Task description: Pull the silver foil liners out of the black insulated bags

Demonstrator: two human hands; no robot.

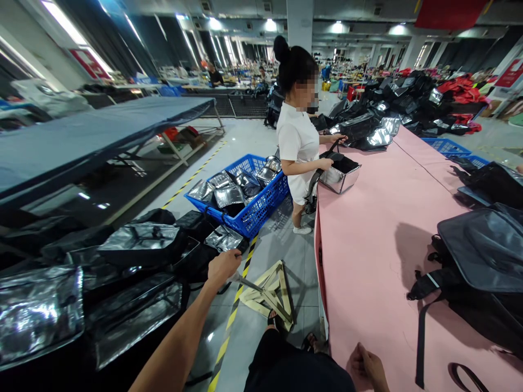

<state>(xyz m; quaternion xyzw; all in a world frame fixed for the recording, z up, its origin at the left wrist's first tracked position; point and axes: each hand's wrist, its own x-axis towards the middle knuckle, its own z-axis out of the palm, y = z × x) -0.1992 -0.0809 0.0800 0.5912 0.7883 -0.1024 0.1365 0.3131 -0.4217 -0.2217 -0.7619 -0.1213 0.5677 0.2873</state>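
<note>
My left hand point(224, 267) is closed around the upper end of a thin metal pole point(257, 287). The pole slants down to a pale triangular base point(281, 283) on the floor by my feet. Close beside that hand lie black bags with silver lining point(141, 239). My right hand point(365, 363) rests low at the near edge of the pink-covered table point(368, 245), fingers curled in, with nothing visible in them. To its right, a black backpack point(478, 261) with a grey panel lies on the table, its strap point(423, 343) trailing toward me.
A co-worker point(300, 136) in white stands at the table's left side, holding a silver-lined bag point(339, 171). Behind them a blue basket point(261, 209) holds several silver-lined pieces. A bag heap point(379, 109) covers the far end. A grey-topped table point(102, 130) stands left.
</note>
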